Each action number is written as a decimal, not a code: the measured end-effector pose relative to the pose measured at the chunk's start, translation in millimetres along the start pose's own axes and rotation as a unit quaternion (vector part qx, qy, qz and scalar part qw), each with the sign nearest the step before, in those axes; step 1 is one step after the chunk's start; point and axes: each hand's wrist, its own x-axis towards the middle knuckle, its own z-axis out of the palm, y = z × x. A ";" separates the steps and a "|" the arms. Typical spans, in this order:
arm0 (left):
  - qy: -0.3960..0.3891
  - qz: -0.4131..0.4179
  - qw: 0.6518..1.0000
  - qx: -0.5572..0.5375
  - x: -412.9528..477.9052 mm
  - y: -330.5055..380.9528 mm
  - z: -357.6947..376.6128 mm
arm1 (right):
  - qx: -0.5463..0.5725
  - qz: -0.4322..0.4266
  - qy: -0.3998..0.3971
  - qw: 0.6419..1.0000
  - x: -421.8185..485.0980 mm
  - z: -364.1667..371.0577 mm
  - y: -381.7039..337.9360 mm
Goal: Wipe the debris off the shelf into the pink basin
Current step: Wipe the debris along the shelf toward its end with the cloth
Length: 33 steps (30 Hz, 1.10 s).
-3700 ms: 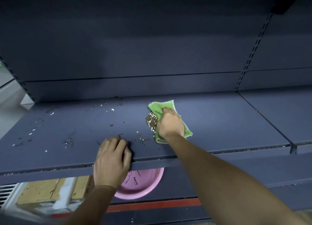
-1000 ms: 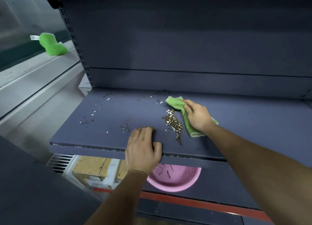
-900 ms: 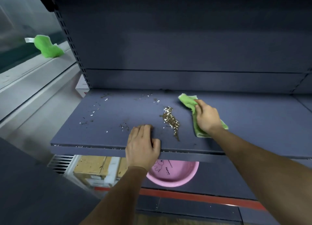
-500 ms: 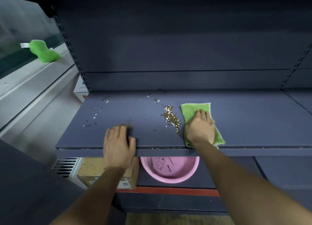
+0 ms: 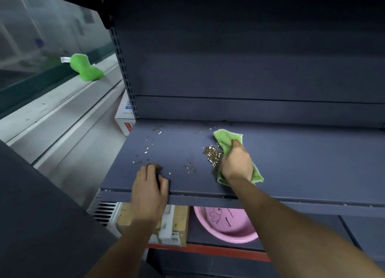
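- Right hand [image 5: 236,163] grips the bunched green cloth [image 5: 228,138] on the shelf [image 5: 291,163], touching the debris pile [image 5: 212,153]; a fast sweep could scatter it.
- Pink basin [image 5: 227,229], half hidden below, seems to be under the pile; crumbs pushed leftward miss it.
- Left hand [image 5: 150,188] rests flat on the edge.

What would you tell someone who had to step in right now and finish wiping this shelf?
The left hand rests on the front edge of the shelf, holding nothing. The right hand holds the green cloth on the shelf.
A pile of debris lies just left of the cloth; loose specks dot the shelf farther left. The pink basin sits below the front edge.
Done: much debris gathered.
Left: collect the specks, then sweep everything over the edge into the basin.
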 end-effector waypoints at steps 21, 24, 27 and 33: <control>0.000 0.053 0.996 0.075 11.2 5.2 -7.0 | 0.028 -0.101 0.041 0.994 -9.8 29.0 -48.5; 0.008 0.048 0.996 0.068 17.2 7.1 -0.8 | 0.043 -0.105 0.083 0.990 24.7 10.1 -34.9; 0.030 0.033 0.997 0.057 16.8 6.2 7.4 | 0.008 -0.124 0.105 0.987 68.6 -2.5 -19.2; 0.061 0.025 0.995 0.078 15.0 3.1 15.1 | -0.027 -0.154 0.082 0.984 120.8 7.9 11.3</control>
